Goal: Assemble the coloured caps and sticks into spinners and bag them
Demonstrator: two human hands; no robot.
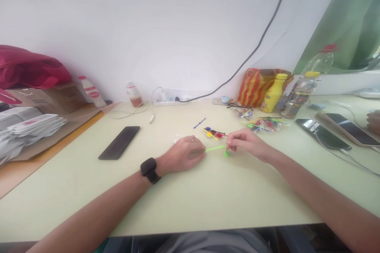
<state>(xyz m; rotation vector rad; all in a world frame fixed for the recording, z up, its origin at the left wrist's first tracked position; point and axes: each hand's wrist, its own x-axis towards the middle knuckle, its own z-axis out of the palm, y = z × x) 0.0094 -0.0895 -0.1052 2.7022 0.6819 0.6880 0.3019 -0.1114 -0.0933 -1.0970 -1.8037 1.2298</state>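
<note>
My left hand [188, 154] rests on the table, its fingers closed on a thin bright green plastic arrow [214, 148] that points to the right. Opposite it, the fingers of my right hand [242, 142] are pinched together by a second small green plastic piece [227, 153], blurred, at the fingertips. Just behind my hands lies a small group of plastic arrows with round ends: yellow [211, 134], red [219, 135], and dark ones. A blue arrow [199, 123] lies apart, farther back. Something white, partly hidden, lies behind my left hand.
Bagged coloured plastic pieces [264, 124] lie at the back right, before a striped bag [252, 87], a yellow bottle [273, 94] and clear bottles. Phones with cables [350, 128] are at the right. A black phone [119, 142] lies left; a power strip [166, 102] stands by the wall.
</note>
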